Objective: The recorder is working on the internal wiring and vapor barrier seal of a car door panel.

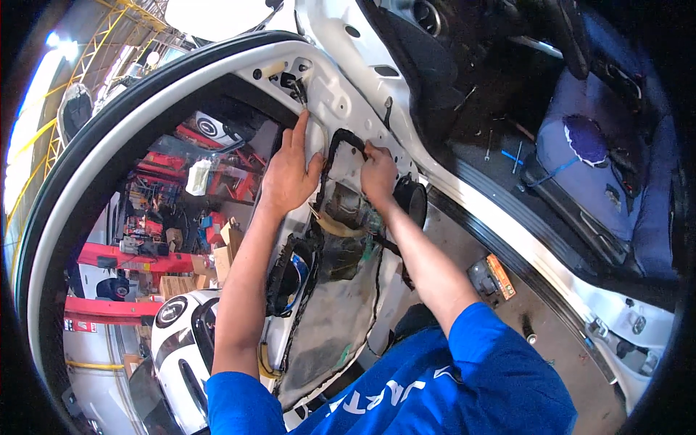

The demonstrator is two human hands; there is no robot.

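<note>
A white car door with its inner trim off (pixel 337 98) stands in front of me. A grey, stained liner (pixel 319 326) edged with black sealant (pixel 335 148) covers its inner panel. My left hand (pixel 290 174) lies against the door frame, index finger stretched toward a cable connector (pixel 299 88) in the upper corner, thumb apart, holding nothing visible. My right hand (pixel 378 175) is closed at the liner's upper right edge, its fingertips against the black sealant. A yellowish foam-covered cable (pixel 337 228) hangs across the liner, below both hands.
Right of the door, the car's cabin holds a grey-blue seat (pixel 580 156) and several tools, including a wrench (pixel 489 145), on the dark floor. An orange-and-black box (pixel 493 279) lies on the ground. Through the window glass show red lift beams (pixel 138 257) and a white car (pixel 181 348).
</note>
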